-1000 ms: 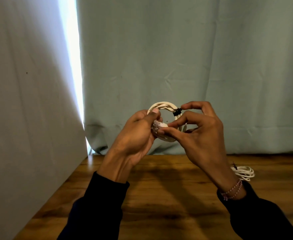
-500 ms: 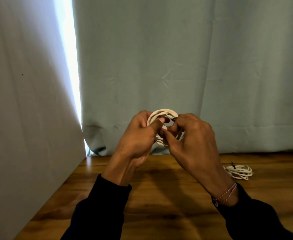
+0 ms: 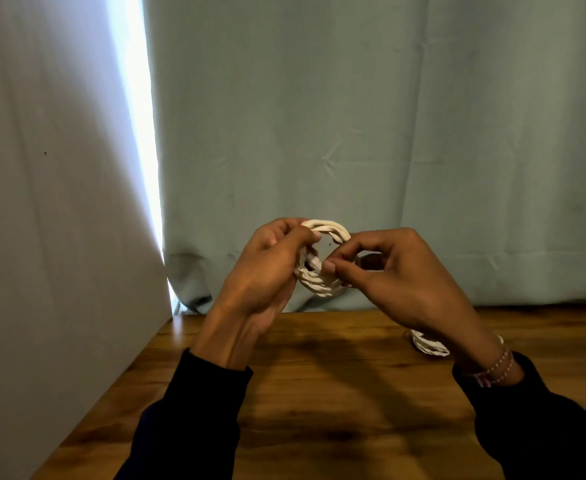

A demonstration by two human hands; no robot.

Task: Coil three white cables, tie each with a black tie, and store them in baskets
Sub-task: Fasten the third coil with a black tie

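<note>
1. Change: right hand (image 3: pixel 399 278) has closed in on the coil, and the black tie seen a second ago is now hidden; tying looks underway, can't confirm it's finished.
2. Grip: left hand (image 3: pixel 267 271) curls around the white cable coil (image 3: pixel 322 258); right thumb and forefinger pinch its plug end.
3. Coil: tight, multi-loop ring, held in the air above the tabletop's (image 3: pixel 319 393) far edge.
4. Second coiled cable (image 3: pixel 426 344) lies on the tabletop's right side, partly behind the right wrist. No baskets in view.
</note>
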